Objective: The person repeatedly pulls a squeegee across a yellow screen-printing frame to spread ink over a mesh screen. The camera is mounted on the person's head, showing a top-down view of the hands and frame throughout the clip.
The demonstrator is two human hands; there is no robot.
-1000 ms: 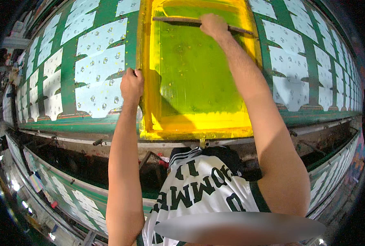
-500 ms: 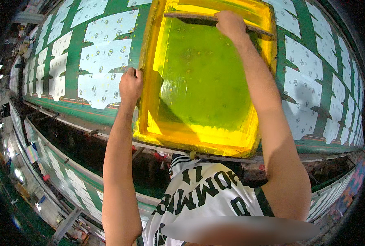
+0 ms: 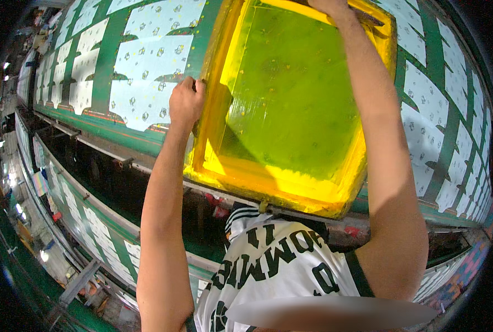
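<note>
Printing frame [image 3: 290,105], yellow, with green mesh, lying flat on the green tabletop [image 3: 119,138] over white fabric pieces [image 3: 146,83]. Left hand [image 3: 185,102] clamped on the frame's left rail. Right hand [image 3: 329,5] at the far rail, over a squeegee [image 3: 376,16]; its closure cannot be judged. The frame looks rigid and ink-slick, the mesh delicate: grip the rails only.

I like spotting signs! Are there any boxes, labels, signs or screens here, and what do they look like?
Printing screen: on the table, between both hands; rectangular yellow frame, green mesh.
Shirt print: person's white shirt, bottom middle; big black letters.
No boxes, signs or display screens that I can make out.
</note>
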